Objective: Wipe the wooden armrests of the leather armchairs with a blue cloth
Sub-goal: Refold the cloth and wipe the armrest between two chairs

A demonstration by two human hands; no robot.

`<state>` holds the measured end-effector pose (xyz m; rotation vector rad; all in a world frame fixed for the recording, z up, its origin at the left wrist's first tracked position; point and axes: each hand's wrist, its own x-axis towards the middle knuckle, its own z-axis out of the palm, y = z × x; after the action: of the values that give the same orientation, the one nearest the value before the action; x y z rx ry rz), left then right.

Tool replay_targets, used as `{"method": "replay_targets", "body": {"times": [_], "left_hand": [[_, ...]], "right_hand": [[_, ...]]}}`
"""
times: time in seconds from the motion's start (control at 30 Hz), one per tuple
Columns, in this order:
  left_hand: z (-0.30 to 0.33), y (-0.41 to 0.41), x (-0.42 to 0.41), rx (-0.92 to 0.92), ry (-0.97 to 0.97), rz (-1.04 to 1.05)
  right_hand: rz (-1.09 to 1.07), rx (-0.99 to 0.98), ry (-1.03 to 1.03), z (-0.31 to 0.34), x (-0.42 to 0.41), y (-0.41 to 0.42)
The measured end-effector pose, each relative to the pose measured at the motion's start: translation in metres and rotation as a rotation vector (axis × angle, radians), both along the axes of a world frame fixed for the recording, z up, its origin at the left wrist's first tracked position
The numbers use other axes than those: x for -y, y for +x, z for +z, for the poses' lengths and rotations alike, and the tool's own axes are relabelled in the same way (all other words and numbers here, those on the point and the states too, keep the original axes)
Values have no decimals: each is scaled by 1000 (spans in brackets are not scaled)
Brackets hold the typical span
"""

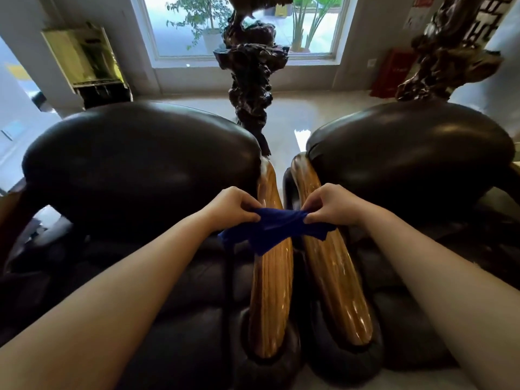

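- Nearest the camera, two bare forearms reach forward and converge over the gap between the chairs, which puts both hands above the wood that is to be cleaned.
- The left hand (232,205) pinches one end of the crumpled blue cloth (271,228) between thumb and curled fingers; the right hand (333,205) pinches the other end the same way. Held at two ends and pulled across, the cloth looks to be getting spread or refolded into a usable pad before a wiping stroke, though that is a judgement.
- The cloth hangs between the hands, its loose corners drooping below them; whether it touches the wood under it I cannot tell.
- Just beneath the left hand runs the glossy, striped brown wooden armrest of the left chair (271,291); just beneath the right hand runs the matching wooden armrest of the right chair (334,277). They lie side by side with a narrow gap, so one stance serves both.
- Beyond the left hand rises the rounded dark leather back of the left armchair (140,153); beyond the right hand, the rounded dark leather back of the right armchair (410,153).
- Farther off, past both hands, a gnarled dark root-wood sculpture (250,80) stands on the shiny pale floor (284,114), before a large window (180,26).
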<state>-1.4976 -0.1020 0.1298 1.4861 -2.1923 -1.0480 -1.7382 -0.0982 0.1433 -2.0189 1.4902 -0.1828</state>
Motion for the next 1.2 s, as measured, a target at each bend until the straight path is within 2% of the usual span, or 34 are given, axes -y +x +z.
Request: {"method": "replay_targets", "body": {"times": [0.27,0.63,0.9,1.0,1.2], "left_hand": [[-51,-7,53,-18,72,37],[-110,-17,90,-51,76,201],[-201,-24,92,-11,75,288],[-245,-26,102,14,64,294],[-328,-36,108,34,40,237]], "right_hand": [[-34,31,54,-57,53,-7],[-64,124,55,-122,106,-13],[-67,70,-6,-227,118,-7],[-80,32,-75,-269,126,-6],[45,-58,-314,-332,125,-9]]}}
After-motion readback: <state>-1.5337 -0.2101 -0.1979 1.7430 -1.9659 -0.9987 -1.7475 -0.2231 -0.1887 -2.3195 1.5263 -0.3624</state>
